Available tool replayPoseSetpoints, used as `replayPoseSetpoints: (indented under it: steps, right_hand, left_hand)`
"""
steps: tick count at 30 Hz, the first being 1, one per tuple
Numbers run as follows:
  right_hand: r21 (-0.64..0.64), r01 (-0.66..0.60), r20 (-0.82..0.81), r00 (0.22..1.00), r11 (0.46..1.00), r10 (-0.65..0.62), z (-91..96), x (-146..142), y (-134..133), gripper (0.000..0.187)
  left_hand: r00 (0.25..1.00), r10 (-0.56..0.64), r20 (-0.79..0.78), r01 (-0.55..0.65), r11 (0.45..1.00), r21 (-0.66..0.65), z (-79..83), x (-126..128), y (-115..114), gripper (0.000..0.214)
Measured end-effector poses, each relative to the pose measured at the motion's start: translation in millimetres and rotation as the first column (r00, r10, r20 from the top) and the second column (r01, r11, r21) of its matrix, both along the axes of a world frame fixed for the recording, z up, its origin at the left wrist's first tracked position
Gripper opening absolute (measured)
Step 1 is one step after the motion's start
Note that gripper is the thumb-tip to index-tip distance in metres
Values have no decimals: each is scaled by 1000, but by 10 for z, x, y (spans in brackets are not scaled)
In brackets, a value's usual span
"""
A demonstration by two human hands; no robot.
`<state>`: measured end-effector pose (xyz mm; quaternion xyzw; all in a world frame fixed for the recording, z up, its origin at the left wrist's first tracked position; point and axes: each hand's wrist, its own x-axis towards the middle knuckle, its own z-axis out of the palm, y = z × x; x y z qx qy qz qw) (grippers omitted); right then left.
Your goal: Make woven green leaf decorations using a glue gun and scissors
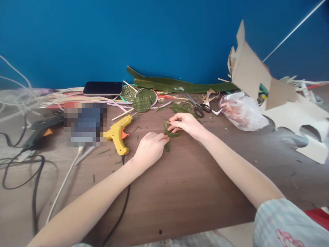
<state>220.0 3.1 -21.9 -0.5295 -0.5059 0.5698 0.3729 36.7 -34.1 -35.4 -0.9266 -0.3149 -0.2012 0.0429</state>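
Observation:
Short green leaf strips cross each other at the middle of the table, between my two hands. The fingertips of my left hand are closed on the crossing strips from the left, near the tabletop. My right hand pinches the end of a thin leaf strip just above the cross. Its lower fingers reach close to the crossed strips. Left of my left hand lies a yellow glue gun. Behind my right hand are more cut leaf strips and black-handled scissors.
Round woven green pieces and a long leaf lie along the blue wall. A phone, a blurred-out device, a black glue gun and cables crowd the left. A plastic bag and cut cardboard stand at right.

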Motion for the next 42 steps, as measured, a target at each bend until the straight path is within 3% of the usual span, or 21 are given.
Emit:
replayPoseSetpoints:
  steps: [9,15,18,21,23,29,32,37,42]
  right_hand:
    - [-31,-23,-46,999,999,21,-27,36,19,4]
    - [-17,-55,111,992,998,57,46,3,-21,3]
    - [118,-121,278,957,986,85,76,-19,-50,4]
    - [312,-233,486,872,921,56,73,-22,-57,9]
    - [349,-273,553,833,896,38,63,-12,-52,10]
    - [250,-200,450,890,947,70,33,8,-45,12]
    - [267,-156,400,916,951,38,-3,-23,-58,14]
    - [299,-205,356,930,932,91,-25,-60,-73,14]
    - [238,-241,365,920,941,144,44,19,-52,10]
  left_hand:
    - [1000,10,-11,-10,1000,-1,0,0,-4,26]
    - [1000,6,-19,-7,1000,-12,12,0,-3,28]
    - [1000,-4,-8,4,1000,-7,6,-1,-5,28]
    - [1000,-6,-4,6,1000,20,-3,3,-22,27]
    - [1000,-15,-13,16,999,45,-3,12,-41,26]
    - [996,-22,-87,31,993,111,11,40,-80,27]
    - [996,-26,-82,36,991,129,14,47,-84,26]
    - [996,-35,-81,43,994,104,4,52,-94,28]
    - [997,-28,-73,37,992,120,-18,43,-101,29]
